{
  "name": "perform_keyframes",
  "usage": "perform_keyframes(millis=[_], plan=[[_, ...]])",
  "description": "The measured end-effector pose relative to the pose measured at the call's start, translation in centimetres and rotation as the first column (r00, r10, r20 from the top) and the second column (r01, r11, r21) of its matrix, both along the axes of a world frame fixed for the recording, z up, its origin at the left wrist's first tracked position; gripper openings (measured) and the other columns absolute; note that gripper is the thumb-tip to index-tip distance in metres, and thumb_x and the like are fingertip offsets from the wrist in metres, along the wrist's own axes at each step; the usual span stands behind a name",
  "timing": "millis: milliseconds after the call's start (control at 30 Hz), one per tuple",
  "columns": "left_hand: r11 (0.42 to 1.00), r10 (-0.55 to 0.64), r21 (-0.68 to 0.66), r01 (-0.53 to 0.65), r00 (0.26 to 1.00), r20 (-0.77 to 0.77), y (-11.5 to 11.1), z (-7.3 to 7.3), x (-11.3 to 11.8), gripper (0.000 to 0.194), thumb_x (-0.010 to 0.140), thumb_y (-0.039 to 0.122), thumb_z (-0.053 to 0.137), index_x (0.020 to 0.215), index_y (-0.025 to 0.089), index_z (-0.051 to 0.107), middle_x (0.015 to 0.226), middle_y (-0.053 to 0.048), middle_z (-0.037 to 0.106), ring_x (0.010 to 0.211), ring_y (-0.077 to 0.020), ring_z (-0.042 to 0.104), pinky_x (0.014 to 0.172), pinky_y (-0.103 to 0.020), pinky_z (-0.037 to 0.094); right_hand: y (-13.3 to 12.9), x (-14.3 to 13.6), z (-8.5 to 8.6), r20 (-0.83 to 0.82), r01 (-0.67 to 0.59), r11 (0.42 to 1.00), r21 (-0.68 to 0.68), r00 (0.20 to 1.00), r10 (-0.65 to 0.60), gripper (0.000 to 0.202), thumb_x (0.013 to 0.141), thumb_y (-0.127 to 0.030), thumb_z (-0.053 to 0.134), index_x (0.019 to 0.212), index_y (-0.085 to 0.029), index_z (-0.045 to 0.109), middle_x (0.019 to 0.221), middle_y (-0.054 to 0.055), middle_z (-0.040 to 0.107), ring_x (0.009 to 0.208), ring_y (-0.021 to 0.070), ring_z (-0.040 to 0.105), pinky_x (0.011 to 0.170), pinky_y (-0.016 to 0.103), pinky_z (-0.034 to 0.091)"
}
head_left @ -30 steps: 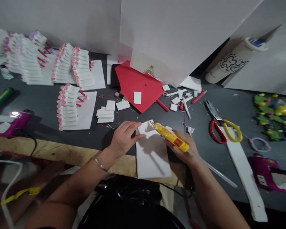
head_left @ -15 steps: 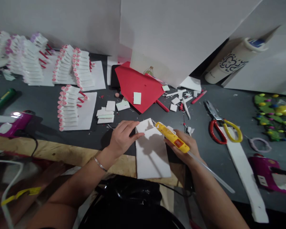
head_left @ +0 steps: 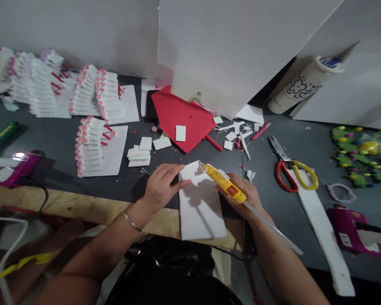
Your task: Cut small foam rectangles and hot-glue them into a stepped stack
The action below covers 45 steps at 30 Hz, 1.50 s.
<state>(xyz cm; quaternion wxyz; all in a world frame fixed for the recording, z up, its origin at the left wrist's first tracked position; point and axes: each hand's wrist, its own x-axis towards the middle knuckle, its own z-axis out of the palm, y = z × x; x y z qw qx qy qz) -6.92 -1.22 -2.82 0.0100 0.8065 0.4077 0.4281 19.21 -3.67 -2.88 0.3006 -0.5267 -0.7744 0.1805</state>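
In my right hand (head_left: 246, 192) is a yellow hot glue gun (head_left: 225, 183), with a long clear glue stick (head_left: 274, 224) sticking out of its rear. Its nozzle points up and left, at the top right corner of a small white piece (head_left: 190, 169). My left hand (head_left: 161, 184) pinches that piece by its left side, thumb and fingers around its edge. Below it a larger white sheet (head_left: 201, 212) lies across the table's front edge, marked by shadows of the hand and gun. Whether the two white parts are joined, I cannot tell.
Behind my hands lie a red sheet (head_left: 186, 116), small white offcuts (head_left: 139, 156) and thin scraps (head_left: 244, 144). Pliers with red and yellow handles (head_left: 294, 171) rest on a white strip (head_left: 327, 237) at right. Rows of pink-tipped white pieces (head_left: 90, 146) stand left.
The glue gun's nozzle has shifted slightly left, closer to the small white piece's corner. My left hand keeps its pinch. The whole view has shifted a little.
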Motion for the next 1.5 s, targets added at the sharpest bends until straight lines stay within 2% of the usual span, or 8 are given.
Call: perform_keyframes(millis=[200, 433, 733, 933, 1167, 1300, 1400, 1500], plan=[[1.0, 0.018, -0.014, -0.018, 1.0, 0.005, 0.1, 0.0, -0.1, 0.035, 0.085, 0.042, 0.071, 0.109, 0.017, 0.066, 0.092, -0.008, 0.075, 0.086, -0.0196, 0.071, 0.076, -0.033, 0.059, 0.0, 0.5, -0.4, 0.036, 0.024, 0.998, 0.06, 0.999, -0.026, 0.02, 0.093, -0.041, 0.053, 0.092, -0.024, 0.065, 0.081, 0.006, 0.073, 0.068, 0.0199, 0.069, 0.06, 0.028, 0.053], [0.999, 0.017, -0.034, -0.017, 1.0, 0.001, 0.2, -0.3, -0.4, 0.036, 0.085, 0.041, 0.07, 0.112, 0.017, 0.066, 0.095, -0.009, 0.075, 0.089, -0.0201, 0.071, 0.078, -0.033, 0.059, -0.3, 0.1, 0.5, -0.035, 0.102, 0.988, 0.117, 0.994, -0.099, 0.019, 0.09, -0.039, 0.059, 0.086, -0.022, 0.066, 0.073, 0.005, 0.072, 0.058, 0.0198, 0.067, 0.055, 0.029, 0.053], [0.996, 0.024, -0.083, -0.02, 0.998, 0.058, 0.1, -0.2, -0.2, 0.036, 0.084, 0.041, 0.072, 0.111, 0.018, 0.066, 0.098, -0.009, 0.075, 0.088, -0.0189, 0.071, 0.076, -0.032, 0.059, -0.5, -1.2, 0.5, -0.029, -0.095, 0.995, -0.028, 0.995, 0.094, 0.027, 0.093, -0.044, 0.05, 0.082, -0.024, 0.063, 0.069, 0.002, 0.07, 0.057, 0.017, 0.066, 0.053, 0.026, 0.052], [0.997, 0.024, -0.071, -0.017, 0.996, 0.091, 0.1, -0.2, -0.2, 0.037, 0.084, 0.042, 0.072, 0.112, 0.019, 0.066, 0.097, -0.008, 0.075, 0.086, -0.0179, 0.07, 0.073, -0.031, 0.059, -0.4, -1.0, 0.4, 0.012, -0.064, 0.993, -0.096, 0.998, 0.065, 0.033, 0.093, -0.051, 0.048, 0.081, -0.025, 0.064, 0.068, 0.003, 0.069, 0.058, 0.0177, 0.065, 0.053, 0.027, 0.05], [0.998, 0.037, -0.062, -0.033, 0.997, 0.073, 0.2, -0.2, -0.2, 0.038, 0.083, 0.043, 0.072, 0.111, 0.018, 0.066, 0.097, -0.008, 0.075, 0.087, -0.0181, 0.07, 0.072, -0.031, 0.059, -0.6, -0.5, 0.4, -0.016, -0.028, 0.999, 0.033, 0.999, 0.029, 0.021, 0.092, -0.043, 0.054, 0.089, -0.026, 0.065, 0.075, 0.003, 0.072, 0.06, 0.0186, 0.067, 0.054, 0.028, 0.051], [0.998, 0.028, -0.05, -0.025, 0.998, 0.058, 0.2, -0.2, -0.1, 0.035, 0.083, 0.041, 0.072, 0.109, 0.018, 0.066, 0.096, -0.007, 0.075, 0.088, -0.0184, 0.07, 0.074, -0.031, 0.058, -0.6, -0.5, -0.5, -0.005, -0.17, 0.982, 0.081, 0.985, 0.171, 0.018, 0.093, -0.038, 0.053, 0.097, -0.024, 0.064, 0.085, 0.006, 0.075, 0.068, 0.0196, 0.07, 0.058, 0.029, 0.054], [0.999, 0.024, -0.043, -0.021, 0.998, 0.053, 0.1, -0.2, 0.0, 0.035, 0.083, 0.041, 0.072, 0.109, 0.018, 0.066, 0.096, -0.007, 0.074, 0.088, -0.0185, 0.07, 0.075, -0.031, 0.058, -0.5, -0.5, -0.8, -0.002, -0.225, 0.974, 0.043, 0.974, 0.225, 0.018, 0.093, -0.035, 0.052, 0.099, -0.024, 0.064, 0.089, 0.007, 0.075, 0.072, 0.0197, 0.071, 0.062, 0.029, 0.055], [0.999, 0.016, -0.035, -0.014, 0.999, 0.052, 0.1, -0.1, -0.1, 0.037, 0.082, 0.04, 0.073, 0.109, 0.015, 0.066, 0.095, -0.009, 0.074, 0.088, -0.0191, 0.07, 0.076, -0.031, 0.058, -0.5, -0.5, -0.6, 0.0, -0.144, 0.99, -0.013, 0.99, 0.144, 0.019, 0.093, -0.036, 0.053, 0.097, -0.022, 0.066, 0.086, 0.007, 0.074, 0.069, 0.0197, 0.07, 0.062, 0.029, 0.055]])
